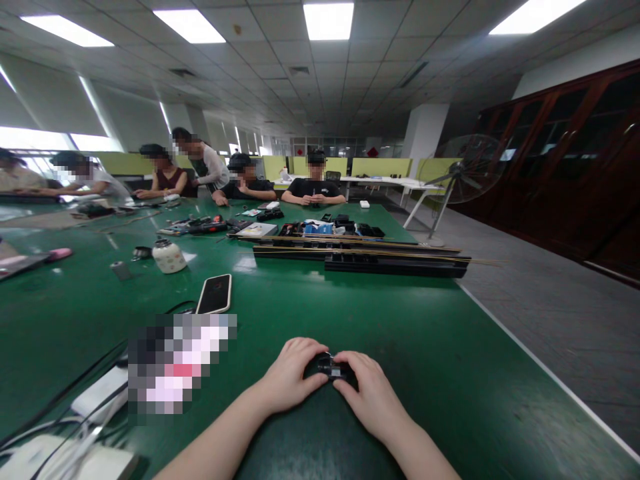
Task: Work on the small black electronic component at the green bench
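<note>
Both of my hands meet over the green table around a small black part [327, 368] with a shiny, silvery patch. My left hand [295, 373] is closed on its left side, thumb below and fingers above. From the other side, my right hand [367, 387] grips the same part with thumb and fingers curled. The part's exact kind is too small and too covered by the fingers to tell. A phone in a pale case [215, 295] lies on the table up and to the left of my hands.
Black rails [395, 267] with long thin rods lie across the table ahead. Left stand a white jar [169, 257], a grey cylinder [120, 269] and a white adapter [100, 393] with cables. Several people sit at the far side. A large fan [455, 170] stands right of the table.
</note>
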`<state>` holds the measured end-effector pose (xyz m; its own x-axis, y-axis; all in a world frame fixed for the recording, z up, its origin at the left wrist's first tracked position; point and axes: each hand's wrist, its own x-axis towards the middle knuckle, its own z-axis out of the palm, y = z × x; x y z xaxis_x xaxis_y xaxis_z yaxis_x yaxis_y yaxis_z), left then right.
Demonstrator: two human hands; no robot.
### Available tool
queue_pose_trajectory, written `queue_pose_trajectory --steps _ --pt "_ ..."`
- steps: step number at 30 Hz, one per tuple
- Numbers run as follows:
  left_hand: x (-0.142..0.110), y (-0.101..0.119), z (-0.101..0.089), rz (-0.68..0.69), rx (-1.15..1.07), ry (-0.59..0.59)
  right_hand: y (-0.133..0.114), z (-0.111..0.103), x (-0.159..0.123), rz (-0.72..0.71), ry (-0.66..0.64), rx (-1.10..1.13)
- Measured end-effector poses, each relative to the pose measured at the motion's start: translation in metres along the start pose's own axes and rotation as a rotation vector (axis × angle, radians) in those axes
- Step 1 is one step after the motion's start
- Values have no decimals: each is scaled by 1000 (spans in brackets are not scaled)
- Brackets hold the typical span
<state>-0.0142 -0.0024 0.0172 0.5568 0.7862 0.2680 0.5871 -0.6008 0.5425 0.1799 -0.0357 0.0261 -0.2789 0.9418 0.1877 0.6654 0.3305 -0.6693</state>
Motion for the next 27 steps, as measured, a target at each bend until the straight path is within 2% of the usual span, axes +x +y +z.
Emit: queue_pose_trajectory --steps 8,18,27 --pt "-1 -7 5 -16 4 14 4 3 1 75 17 60" --pt "-1 -7 6 -44 28 23 11 8 2 67 81 107" --pt "0 -7 6 -48 33 17 11 7 2 69 72 92"
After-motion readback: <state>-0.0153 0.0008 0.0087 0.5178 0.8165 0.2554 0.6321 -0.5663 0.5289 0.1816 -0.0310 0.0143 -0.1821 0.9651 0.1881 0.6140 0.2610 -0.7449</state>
